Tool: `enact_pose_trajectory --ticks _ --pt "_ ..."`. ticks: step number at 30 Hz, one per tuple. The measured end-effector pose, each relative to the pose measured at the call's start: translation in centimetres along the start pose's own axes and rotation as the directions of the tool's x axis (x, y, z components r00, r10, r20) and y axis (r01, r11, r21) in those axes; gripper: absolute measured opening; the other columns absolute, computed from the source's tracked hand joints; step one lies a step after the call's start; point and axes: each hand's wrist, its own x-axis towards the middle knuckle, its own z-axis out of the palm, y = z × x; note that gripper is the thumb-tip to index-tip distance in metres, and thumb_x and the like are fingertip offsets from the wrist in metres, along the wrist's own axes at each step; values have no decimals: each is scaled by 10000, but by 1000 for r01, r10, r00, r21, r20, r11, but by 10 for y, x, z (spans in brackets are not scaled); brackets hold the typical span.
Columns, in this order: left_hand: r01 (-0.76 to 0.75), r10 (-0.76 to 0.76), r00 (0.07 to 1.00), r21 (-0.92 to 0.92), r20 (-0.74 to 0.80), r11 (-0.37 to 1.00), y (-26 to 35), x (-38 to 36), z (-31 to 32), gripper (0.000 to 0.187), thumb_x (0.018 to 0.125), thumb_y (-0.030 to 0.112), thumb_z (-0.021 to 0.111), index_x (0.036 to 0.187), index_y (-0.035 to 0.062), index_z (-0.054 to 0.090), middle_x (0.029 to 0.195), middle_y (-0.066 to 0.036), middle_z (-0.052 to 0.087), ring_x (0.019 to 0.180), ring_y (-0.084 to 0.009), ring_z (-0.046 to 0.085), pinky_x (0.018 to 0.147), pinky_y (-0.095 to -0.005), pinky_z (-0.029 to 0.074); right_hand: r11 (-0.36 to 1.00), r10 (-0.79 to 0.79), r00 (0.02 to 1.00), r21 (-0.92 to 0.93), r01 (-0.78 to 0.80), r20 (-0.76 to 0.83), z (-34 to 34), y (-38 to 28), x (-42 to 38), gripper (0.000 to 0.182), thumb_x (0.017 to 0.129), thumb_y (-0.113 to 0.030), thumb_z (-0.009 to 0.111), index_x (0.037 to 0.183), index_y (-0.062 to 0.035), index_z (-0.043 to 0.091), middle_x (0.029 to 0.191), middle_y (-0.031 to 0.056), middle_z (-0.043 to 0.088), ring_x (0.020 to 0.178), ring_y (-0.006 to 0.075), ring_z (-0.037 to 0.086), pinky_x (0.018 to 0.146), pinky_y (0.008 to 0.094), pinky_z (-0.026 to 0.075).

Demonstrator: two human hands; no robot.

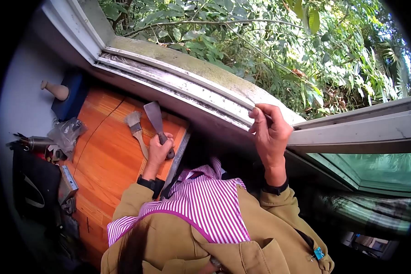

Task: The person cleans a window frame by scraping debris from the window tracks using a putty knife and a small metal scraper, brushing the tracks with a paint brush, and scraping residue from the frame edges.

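My left hand (159,150) is closed round the dark handle of a putty knife (154,117), whose flat grey blade points away from me over the orange wooden table. Just left of it lies a paintbrush (136,127) with pale bristles and a wooden handle. My right hand (273,134) is raised beside the white window track (187,87), thumb and forefinger pinched together and the other fingers curled in. Whatever the pinch holds, if anything, is too small to make out. Dark specks and dirt mark the track.
A blue box (71,98) with a wooden pestle-like piece (55,90) on it stands at the table's (105,150) far left. A crumpled plastic bag (67,136) and a black bag (36,178) line the left side. An open window sash (351,132) juts out at right; foliage grows outside.
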Motion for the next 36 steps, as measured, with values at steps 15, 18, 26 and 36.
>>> enact_pose_trajectory --ticks 15,18,26,36 --pt "-164 163 986 -47 -15 985 50 -30 -22 177 831 100 567 941 -37 580 696 -65 617 643 -106 577 615 -230 460 821 -5 964 -550 155 264 4 18 10 48 842 -51 582 829 -5 584 745 207 611 682 390 604 600 442 473" --pt "-139 140 990 -49 23 989 68 -35 -18 182 807 88 577 931 -45 577 695 -69 615 648 -112 601 608 -239 485 903 -83 995 -420 95 47 -13 -25 17 54 842 -55 598 846 -4 581 706 201 601 647 349 603 577 395 471" --pt "-100 107 988 -63 112 993 44 -43 -20 167 830 97 567 933 -35 567 706 -60 598 654 -113 586 591 -234 457 869 371 927 -336 -364 -44 -77 -31 7 70 857 -55 594 857 15 586 575 127 593 501 152 581 478 286 451" --pt "46 -76 976 151 202 988 -19 -46 -5 150 787 60 565 907 -31 570 679 -43 592 608 -98 575 564 -229 448 682 441 894 -677 -276 80 -79 -29 21 99 866 -67 515 839 27 534 650 247 589 652 389 610 606 456 472"
